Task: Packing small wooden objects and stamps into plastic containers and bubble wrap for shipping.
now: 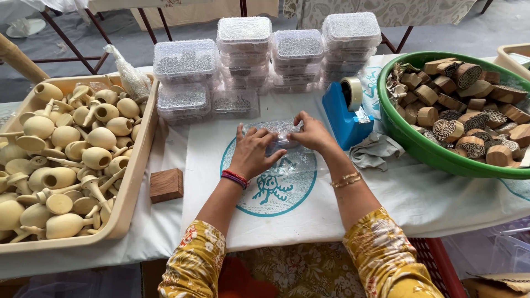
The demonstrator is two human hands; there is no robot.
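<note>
We see our left hand [255, 150] and right hand [312, 132] closed around a small bubble-wrapped bundle [280, 135] at the centre of the white cloth [210, 165], fingers pressing its top. A blue tape dispenser [345, 113] sits just beside the right hand, with stacked clear boxes [243, 55] behind.
</note>
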